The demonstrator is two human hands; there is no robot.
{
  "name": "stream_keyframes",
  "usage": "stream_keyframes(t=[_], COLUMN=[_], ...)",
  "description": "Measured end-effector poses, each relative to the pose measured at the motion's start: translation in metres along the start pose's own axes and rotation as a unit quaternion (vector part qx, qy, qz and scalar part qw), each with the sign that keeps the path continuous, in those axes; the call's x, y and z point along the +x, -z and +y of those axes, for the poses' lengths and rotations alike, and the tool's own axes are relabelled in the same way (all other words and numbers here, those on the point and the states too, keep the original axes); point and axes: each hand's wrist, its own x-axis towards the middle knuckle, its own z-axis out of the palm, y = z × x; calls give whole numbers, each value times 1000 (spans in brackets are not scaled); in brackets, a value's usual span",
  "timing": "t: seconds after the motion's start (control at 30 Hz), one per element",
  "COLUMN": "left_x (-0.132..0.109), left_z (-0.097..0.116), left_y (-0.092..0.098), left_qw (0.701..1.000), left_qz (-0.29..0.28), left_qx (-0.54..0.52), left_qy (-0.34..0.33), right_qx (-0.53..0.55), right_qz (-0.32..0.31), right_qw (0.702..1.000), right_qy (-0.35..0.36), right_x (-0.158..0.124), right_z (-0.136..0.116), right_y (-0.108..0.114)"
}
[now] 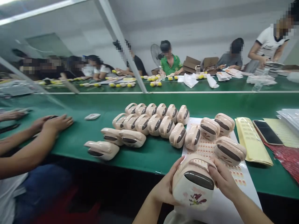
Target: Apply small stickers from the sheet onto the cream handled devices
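Observation:
My left hand [164, 186] is closed round the left side of a glossy cream plastic housing [187, 196] with a loop handle on top. This housing has a dark oval panel and a purple flower picture on its front. The thumb of my right hand [224, 179] presses on its upper right side, with the fingers behind it partly hidden. Below and behind the housing lies a white sheet of small orange stickers [204, 149]. Similar housings stand on that sheet, the nearest one [230, 151] just beyond my right hand.
Rows of cream housings [142, 124] stand on the green table [77, 133]. A phone [267, 132] and yellow sticker sheets [253, 140] lie at the right, beside red netting [285, 155]. A co-worker's hands [56, 123] are at the left. Other people work across the far table.

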Motion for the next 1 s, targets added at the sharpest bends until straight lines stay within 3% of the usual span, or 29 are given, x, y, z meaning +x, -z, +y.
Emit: stream_keyframes(t=[0.07, 0.1, 0.2, 0.33, 0.4, 0.5, 0.6, 0.7, 0.87, 1.0], left_x=[-7, -11, -19, -21, -22, -25, -28, -27, -27, -26], left_z=[13, 17, 15, -4, -12, -20, -23, -23, -25, -31], left_y=[3, 0, -15, -26, -14, 23, 69, 104, 133, 150], left_qw=[999, 994, 948, 865, 829, 775, 720, 700, 691, 699], left_qz=[6, 38, 201, 406, 468, 545, 604, 622, 626, 623], left_qx=[48, 100, 246, 292, 307, 318, 333, 344, 351, 344], left_qy=[5, 13, 33, 26, 8, -36, -69, -73, -80, -77], right_qx=[-86, -124, -196, -244, -231, -167, -131, -142, -194, -301], right_qz=[41, 48, 39, -14, -63, -137, -137, -91, 31, 184], right_qw=[995, 990, 975, 951, 946, 947, 951, 957, 948, 898], right_qy=[40, 56, 101, 192, 220, 239, 243, 235, 251, 263], right_x=[3, 5, 16, 34, 40, 41, 38, 33, 18, 4], right_z=[-4, -5, -7, -11, -16, -20, -18, -11, 0, 17], right_y=[-11, -17, -44, -85, -99, -104, -92, -70, -16, 47])
